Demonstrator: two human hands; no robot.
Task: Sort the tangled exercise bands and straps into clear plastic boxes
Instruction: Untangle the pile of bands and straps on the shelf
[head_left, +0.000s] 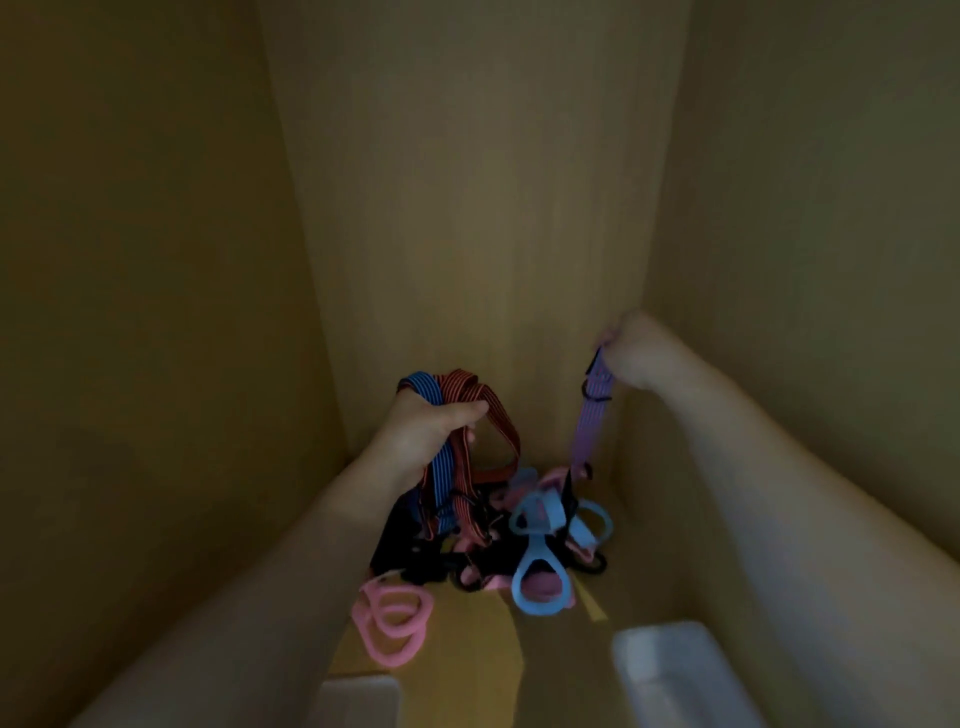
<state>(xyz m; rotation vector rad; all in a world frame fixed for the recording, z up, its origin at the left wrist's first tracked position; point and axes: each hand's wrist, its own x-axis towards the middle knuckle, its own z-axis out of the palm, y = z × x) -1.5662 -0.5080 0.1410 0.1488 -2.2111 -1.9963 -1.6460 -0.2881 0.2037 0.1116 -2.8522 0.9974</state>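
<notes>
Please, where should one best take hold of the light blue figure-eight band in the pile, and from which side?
Grip the blue band by its near loop, coming from the front and above. That loop lies open on top of the pile, while the far end looks tangled in it, so pulling there would probably drag the rest along.

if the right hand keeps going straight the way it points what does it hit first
Probably the wooden back wall near its right corner: the right hand, pinching the purple strap, points that way with nothing visible between. Depth is unclear.
</notes>
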